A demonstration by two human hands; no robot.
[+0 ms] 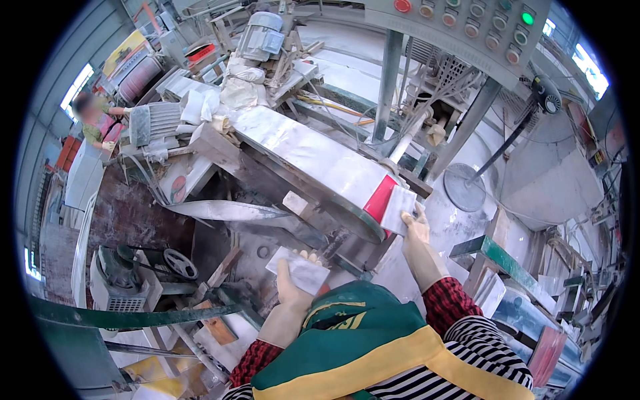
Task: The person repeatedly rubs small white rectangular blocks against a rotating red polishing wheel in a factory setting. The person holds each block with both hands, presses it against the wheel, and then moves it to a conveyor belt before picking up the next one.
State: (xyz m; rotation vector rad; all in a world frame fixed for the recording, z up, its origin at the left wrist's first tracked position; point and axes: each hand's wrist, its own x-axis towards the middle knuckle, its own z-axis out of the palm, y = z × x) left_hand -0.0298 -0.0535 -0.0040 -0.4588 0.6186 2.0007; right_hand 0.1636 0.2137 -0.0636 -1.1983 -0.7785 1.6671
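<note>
My left hand (pixel 291 288) grips a small rectangular white-grey tile (pixel 305 272), thumb on its near face and fingertips showing past the far edge. It hangs in front of my green and yellow apron (pixel 360 333), apart from the machine. Farther right, my right hand (pixel 419 235) is closed around a second pale tile (pixel 400 207) at the near end of a long conveyor with a white, dusty belt (pixel 300 147). That tile is beside a red patch (pixel 380 197) at the belt's end; whether it touches the belt, I cannot tell.
Overhead stands a control panel (pixel 460 27) with several round buttons, one lit green. A motor (pixel 261 37) sits above the belt's far end. At left are a handwheel (pixel 180 264) and a green rail (pixel 133 316). Another green bar (pixel 513 267) lies right. A co-worker (pixel 100 123) is far left.
</note>
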